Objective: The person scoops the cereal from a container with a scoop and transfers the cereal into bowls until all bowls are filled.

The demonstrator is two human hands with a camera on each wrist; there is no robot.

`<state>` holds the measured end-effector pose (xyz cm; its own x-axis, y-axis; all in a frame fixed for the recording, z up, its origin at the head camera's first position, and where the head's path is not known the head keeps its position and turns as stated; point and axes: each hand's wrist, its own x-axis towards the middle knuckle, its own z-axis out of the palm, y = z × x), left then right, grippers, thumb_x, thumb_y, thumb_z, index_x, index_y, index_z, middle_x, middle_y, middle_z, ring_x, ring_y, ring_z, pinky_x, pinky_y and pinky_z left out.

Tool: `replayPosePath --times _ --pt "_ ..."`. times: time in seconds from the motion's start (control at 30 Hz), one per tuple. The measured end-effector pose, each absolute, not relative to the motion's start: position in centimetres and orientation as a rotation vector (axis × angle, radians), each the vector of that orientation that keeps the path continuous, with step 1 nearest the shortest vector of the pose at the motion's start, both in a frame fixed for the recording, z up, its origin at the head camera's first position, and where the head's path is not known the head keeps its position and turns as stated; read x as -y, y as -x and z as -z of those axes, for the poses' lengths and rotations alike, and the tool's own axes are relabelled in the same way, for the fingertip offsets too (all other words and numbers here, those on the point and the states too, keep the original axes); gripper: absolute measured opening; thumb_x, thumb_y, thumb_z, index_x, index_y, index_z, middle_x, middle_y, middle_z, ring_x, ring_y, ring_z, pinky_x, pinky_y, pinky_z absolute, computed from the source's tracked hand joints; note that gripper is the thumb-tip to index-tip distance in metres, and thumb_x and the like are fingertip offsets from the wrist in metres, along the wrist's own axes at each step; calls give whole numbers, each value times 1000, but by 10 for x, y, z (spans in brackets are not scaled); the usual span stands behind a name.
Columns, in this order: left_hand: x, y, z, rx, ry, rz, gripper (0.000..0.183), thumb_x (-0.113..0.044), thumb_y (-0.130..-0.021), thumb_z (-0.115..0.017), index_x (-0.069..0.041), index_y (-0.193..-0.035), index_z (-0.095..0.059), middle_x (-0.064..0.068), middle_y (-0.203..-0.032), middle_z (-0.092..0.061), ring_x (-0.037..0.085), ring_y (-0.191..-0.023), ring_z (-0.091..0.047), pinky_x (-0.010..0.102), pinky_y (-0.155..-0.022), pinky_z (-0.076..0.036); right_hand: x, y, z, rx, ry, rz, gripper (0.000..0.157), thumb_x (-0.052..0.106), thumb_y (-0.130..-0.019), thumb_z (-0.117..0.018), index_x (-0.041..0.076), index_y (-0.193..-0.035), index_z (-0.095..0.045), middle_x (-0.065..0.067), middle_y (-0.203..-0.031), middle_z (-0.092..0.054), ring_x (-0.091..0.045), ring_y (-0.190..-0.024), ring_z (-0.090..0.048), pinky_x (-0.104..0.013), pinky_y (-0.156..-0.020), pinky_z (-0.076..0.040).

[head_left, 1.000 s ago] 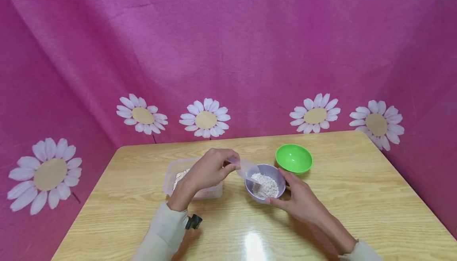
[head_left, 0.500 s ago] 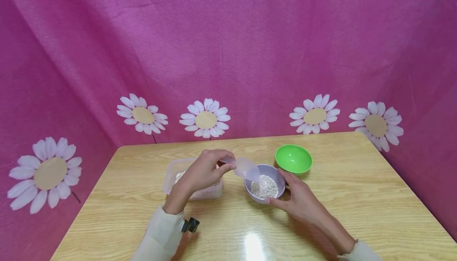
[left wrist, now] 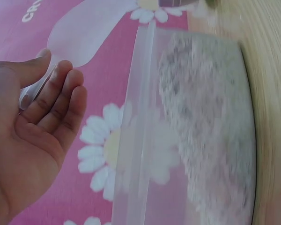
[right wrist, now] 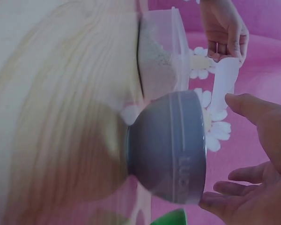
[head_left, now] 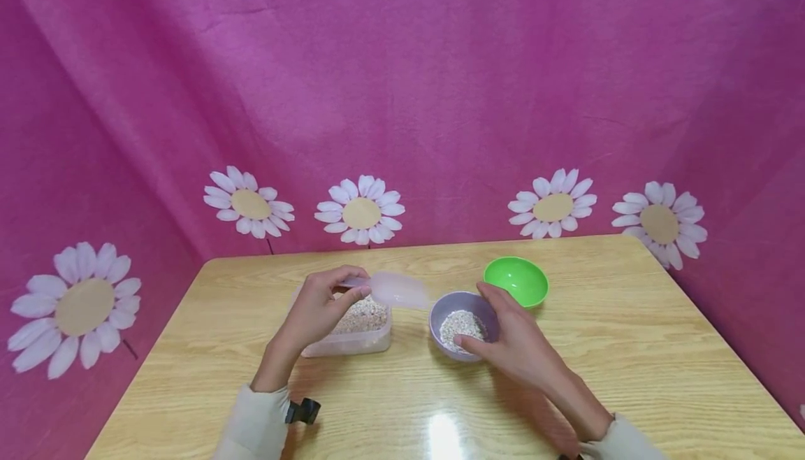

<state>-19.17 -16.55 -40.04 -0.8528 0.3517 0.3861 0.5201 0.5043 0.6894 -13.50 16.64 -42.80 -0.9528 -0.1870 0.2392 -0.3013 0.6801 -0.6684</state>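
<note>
Right wrist | lettered bowl (right wrist: 167, 147), side-on | head | pale flakes (head_left: 461, 324) inside

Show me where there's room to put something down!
Bare table lies right of the green bowl, left of the tub, and in front, between the sleeves. The middle is crowded: tub, scoop, purple bowl, left hand and right hand.
</note>
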Motion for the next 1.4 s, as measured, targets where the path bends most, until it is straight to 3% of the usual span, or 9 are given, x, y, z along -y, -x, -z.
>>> replayPosePath --times 0.3,0.5,0.8,1.03,1.4 --pt "198 190 403 2581 610 1274 17 -13 -101 -76 -10 -117 -76 4 -101 -81 15 -90 -75 27 -76 -56 -143 138 426 2719 -461 -1149 91 33 -85 -92 -1 -157 -48 -22 -160 -52 -43 -148 -51 -60 -120 -43" --pt "218 185 404 2605 563 1232 15 -12 -101 -75 -9 -116 -76 5 -99 -80 20 -88 -75 25 -70 -53 -125 140 424 2765 -460 -1193 93 41 -88 -89 3 -161 -45 -19 -165 -48 -42 -153 -46 -60 -124 -39" --pt "244 177 412 2651 495 1119 16 -10 -100 -77 -8 -115 -76 5 -104 -81 15 -91 -75 26 -79 -59 -100 143 424 2775 -504 -1253 92 39 -88 -89 3 -161 -45 -17 -165 -48 -39 -153 -47 -57 -124 -39" --pt "260 174 416 2662 489 1054 17 -9 -99 -77 -6 -116 -77 8 -106 -81 15 -91 -75 25 -75 -58 -85 145 427 2772 -516 -1308 91 35 -88 -90 5 -161 -45 -16 -166 -46 -37 -151 -48 -57 -124 -40" --pt "278 170 415 2642 559 948 13 -5 -96 -79 -6 -109 -77 2 -97 -82 -2 -87 -70 27 -75 -61 -61 148 429 2758 -600 -1345 90 33 -89 -88 1 -160 -45 -18 -164 -48 -39 -151 -49 -57 -123 -42"
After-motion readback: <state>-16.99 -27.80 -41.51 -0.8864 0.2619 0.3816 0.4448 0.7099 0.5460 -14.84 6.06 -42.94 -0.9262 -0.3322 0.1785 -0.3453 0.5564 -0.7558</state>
